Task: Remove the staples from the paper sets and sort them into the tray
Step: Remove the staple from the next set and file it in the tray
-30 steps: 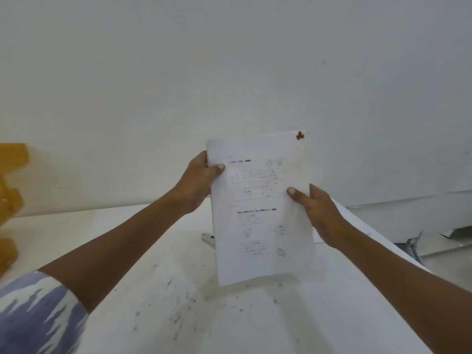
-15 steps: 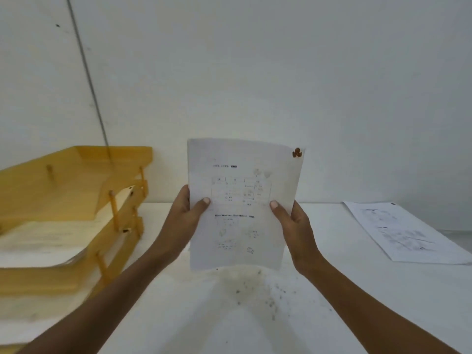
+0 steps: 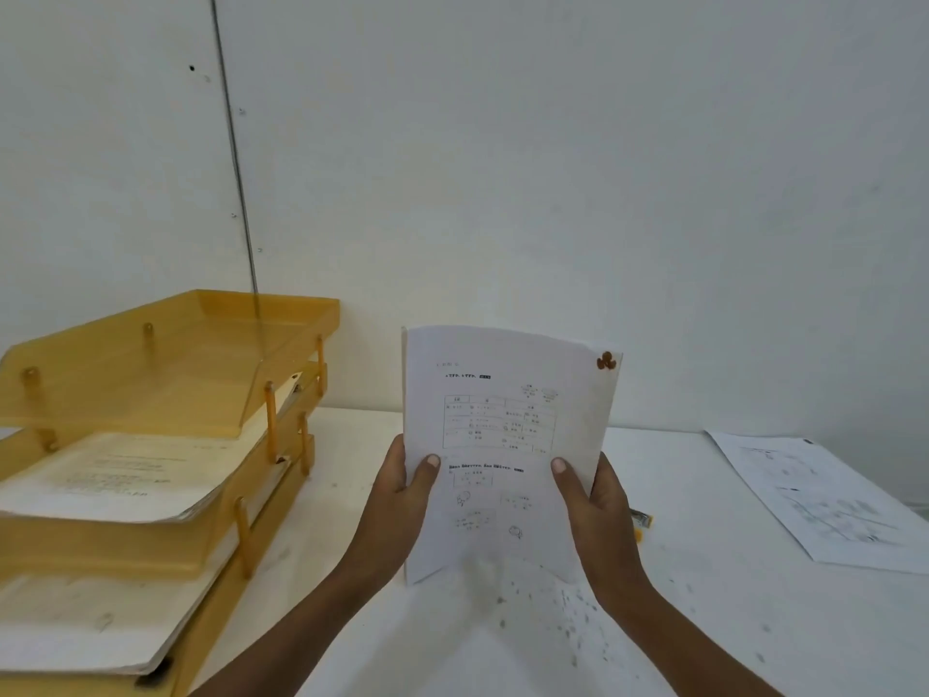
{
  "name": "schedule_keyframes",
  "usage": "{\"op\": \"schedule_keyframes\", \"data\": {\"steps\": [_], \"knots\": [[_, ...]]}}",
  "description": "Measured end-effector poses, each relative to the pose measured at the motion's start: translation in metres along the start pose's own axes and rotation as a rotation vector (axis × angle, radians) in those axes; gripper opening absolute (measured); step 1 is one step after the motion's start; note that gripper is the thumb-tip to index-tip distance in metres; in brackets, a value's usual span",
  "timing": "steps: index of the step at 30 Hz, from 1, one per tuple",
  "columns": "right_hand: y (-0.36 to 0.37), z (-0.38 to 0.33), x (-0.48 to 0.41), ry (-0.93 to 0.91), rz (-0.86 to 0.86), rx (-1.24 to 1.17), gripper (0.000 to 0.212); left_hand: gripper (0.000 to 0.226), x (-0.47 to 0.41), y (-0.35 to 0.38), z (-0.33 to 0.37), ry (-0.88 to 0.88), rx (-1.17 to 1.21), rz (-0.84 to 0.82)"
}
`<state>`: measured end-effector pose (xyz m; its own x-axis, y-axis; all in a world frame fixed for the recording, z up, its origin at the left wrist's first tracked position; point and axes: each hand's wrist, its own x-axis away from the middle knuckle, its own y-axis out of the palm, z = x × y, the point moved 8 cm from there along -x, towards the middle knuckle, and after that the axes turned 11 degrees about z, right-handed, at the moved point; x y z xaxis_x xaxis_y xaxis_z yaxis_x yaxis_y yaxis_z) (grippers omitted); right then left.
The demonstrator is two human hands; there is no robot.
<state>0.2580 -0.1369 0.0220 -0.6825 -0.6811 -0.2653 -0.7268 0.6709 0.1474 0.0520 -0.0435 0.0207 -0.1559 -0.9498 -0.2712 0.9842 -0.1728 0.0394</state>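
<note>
One paper set (image 3: 507,445) is held upright above the white table (image 3: 704,621), centre of the scene. Two hands grip it: the left hand (image 3: 397,500) clasps its left edge, the right hand (image 3: 598,510) its right edge, thumbs on the front. One rust-brown mark (image 3: 606,361) sits at its top right corner. One amber three-tier tray (image 3: 166,445) stands left, its two lower tiers holding papers. One printed sheet (image 3: 824,500) lies far right.

The printed lines and table on the held white paper set (image 3: 507,445) are too blurred to read; no other text is legible.
</note>
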Motion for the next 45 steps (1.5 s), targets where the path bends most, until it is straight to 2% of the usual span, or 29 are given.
{"op": "schedule_keyframes", "data": {"steps": [6, 10, 13, 18, 22, 26, 30, 33, 40, 45], "knots": [[0.0, 0.0, -0.003, 0.012, -0.038, 0.063, 0.026, 0.034, -0.003, -0.001, 0.006, 0.002, 0.013, -0.053], [-0.004, -0.005, -0.009, 0.044, -0.068, 0.075, 0.028, 0.029, -0.015, -0.012, 0.035, 0.024, 0.051, -0.139], [-0.007, -0.001, -0.009, 0.081, -0.119, 0.109, 0.03, 0.026, -0.033, -0.024, 0.074, 0.089, 0.074, -0.102], [-0.001, 0.006, -0.003, 0.172, -0.232, 0.106, 0.032, 0.031, -0.042, -0.018, 0.124, 0.224, 0.097, -0.147], [-0.001, 0.007, 0.001, 0.215, -0.257, 0.072, 0.034, 0.017, -0.042, -0.017, 0.115, 0.109, 0.264, -0.143], [-0.002, 0.008, 0.006, 0.23, -0.296, 0.081, 0.032, 0.018, -0.037, -0.022, 0.095, 0.038, 0.384, -0.105], [-0.001, 0.005, 0.011, 0.283, -0.342, 0.094, 0.031, 0.017, -0.036, -0.025, 0.086, 0.006, 0.367, -0.023], [0.004, -0.017, 0.008, 0.22, -0.377, 0.09, 0.03, 0.018, -0.038, -0.027, 0.086, 0.006, 0.318, 0.027], [0.019, -0.08, -0.026, 0.084, -0.25, -0.087, 0.03, 0.02, -0.04, -0.021, 0.087, -0.002, 0.257, 0.024], [0.023, -0.081, -0.034, 0.091, -0.175, -0.181, 0.025, 0.022, -0.039, -0.019, 0.083, -0.056, 0.288, 0.019]]}}
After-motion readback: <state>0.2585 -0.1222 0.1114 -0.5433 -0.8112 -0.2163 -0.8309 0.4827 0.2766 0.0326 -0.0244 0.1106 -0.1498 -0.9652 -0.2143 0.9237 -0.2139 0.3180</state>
